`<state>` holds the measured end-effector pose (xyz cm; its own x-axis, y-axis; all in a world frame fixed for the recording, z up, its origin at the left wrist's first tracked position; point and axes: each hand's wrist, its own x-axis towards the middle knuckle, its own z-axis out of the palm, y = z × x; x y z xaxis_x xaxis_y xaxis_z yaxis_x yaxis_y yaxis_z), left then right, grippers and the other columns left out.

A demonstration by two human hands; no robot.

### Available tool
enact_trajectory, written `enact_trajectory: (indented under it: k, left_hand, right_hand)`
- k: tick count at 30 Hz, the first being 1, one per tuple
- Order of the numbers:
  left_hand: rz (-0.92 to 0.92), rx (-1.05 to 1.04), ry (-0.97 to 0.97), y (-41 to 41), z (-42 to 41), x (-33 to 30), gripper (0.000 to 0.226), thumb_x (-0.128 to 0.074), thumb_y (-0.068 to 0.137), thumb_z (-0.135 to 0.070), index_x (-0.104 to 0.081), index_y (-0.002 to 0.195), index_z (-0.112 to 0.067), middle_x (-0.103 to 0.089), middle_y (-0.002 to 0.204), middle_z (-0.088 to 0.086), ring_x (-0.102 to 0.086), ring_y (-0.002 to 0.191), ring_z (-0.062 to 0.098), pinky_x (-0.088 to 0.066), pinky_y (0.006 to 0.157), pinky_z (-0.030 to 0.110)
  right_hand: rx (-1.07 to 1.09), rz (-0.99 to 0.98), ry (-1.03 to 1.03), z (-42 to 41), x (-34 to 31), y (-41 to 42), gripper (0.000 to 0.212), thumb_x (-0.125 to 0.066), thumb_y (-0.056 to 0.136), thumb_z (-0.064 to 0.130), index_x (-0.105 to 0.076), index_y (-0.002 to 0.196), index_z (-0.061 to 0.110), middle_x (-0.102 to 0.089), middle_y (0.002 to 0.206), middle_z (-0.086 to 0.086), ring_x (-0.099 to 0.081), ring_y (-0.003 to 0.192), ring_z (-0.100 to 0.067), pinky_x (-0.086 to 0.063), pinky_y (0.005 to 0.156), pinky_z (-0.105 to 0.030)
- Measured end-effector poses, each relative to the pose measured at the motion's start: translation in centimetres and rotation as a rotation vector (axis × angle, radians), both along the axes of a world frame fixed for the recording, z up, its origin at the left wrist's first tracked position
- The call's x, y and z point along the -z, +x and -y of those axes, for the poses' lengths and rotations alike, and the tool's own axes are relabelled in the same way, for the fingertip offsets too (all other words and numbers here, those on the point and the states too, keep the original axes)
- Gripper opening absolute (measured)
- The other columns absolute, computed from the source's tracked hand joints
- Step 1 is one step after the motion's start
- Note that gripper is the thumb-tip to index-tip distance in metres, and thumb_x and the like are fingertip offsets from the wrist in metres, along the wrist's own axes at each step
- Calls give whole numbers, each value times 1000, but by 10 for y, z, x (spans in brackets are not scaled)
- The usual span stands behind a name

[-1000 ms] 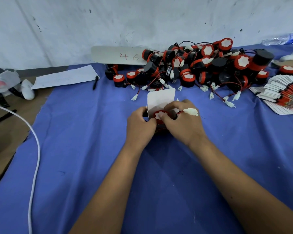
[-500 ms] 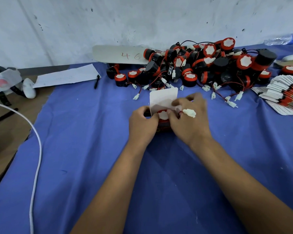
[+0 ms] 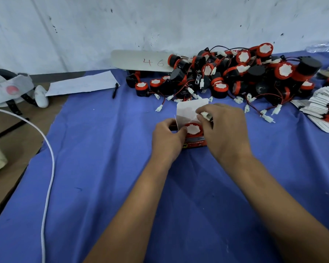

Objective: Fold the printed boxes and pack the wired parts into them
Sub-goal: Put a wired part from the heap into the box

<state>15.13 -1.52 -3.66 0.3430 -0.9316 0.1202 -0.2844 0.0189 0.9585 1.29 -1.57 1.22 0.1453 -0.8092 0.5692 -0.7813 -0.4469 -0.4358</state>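
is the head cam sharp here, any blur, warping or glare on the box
Head view: soft, even light, no glare on the box's white flap; right hand slightly blurred; wide-angle warping stretches the forearms; pile of parts fairly sharp.

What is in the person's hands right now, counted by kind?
Open red-and-white printed cardboard box: 1
Round red-and-black wired part with a white face: 1
White plastic connector plug: 1
Total: 3
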Motion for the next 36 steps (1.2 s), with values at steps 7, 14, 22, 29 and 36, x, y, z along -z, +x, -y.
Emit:
enact_trajectory:
  k: [7,14,22,29,36]
  left_hand:
    - [-46,16,3,-3,-1,-2,20,-67,91,-12,-78,105,-20,-79,96,-2,-75,94,23,-62,87,50]
    - [-3,10,4,-5,0,0,3,-71,87,-25,-74,86,-26,-76,81,-8,-73,77,20,-63,75,51]
    - [15,44,-33,-4,2,3,11,-68,94,-27,-72,84,-26,-69,72,-10,-67,70,14,-58,68,38]
    - [78,39,-58,-5,0,0,31,-60,102,-35,-62,72,-29,-65,64,-13,-59,60,3,-46,58,22]
    - [64,73,-45,-3,-2,0,11,-62,97,-15,-73,94,-13,-73,81,-3,-63,69,10,-50,62,26]
  right_hand:
    - [47,-335,154,-3,7,20,23,-55,95,5,-69,108,18,-68,97,-5,-60,85,-21,-50,68,-32]
    - [65,-343,109,-5,13,21,17,-54,94,7,-68,98,15,-57,104,-9,-49,102,-24,-36,80,-27]
    - [72,-297,100,1,15,23,20,-50,101,16,-66,112,20,-64,100,-5,-55,87,-22,-31,69,-28]
    - [87,-215,64,7,20,25,32,-36,105,35,-59,98,14,-67,97,-4,-55,87,-25,-39,73,-38]
    - [-14,-261,178,13,24,22,50,-25,100,37,-71,90,22,-54,103,-2,-37,102,-23,-28,89,-38]
